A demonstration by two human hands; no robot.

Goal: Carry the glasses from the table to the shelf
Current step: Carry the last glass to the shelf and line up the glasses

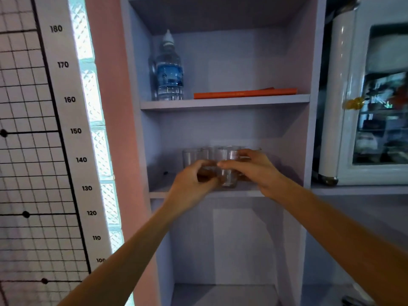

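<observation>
Left hand [194, 182]: fingers curled round a glass at the shelf [247, 188] edge.
Right hand [254, 171]: gripping the front glass [228, 173], apparently setting it down.
Other glasses [194, 157]: parked just behind both hands, probably keeping the front free.
Compartment above: water bottle [169, 69], orange folder [245, 93].

Numbers are printed down a white height scale [72, 120] beside the gridded wall chart [28, 151]: 180, 170, 160, 150, 140, 130, 120, 110 and 100 are read. The bottle's blue label [169, 76] cannot be deciphered.
</observation>
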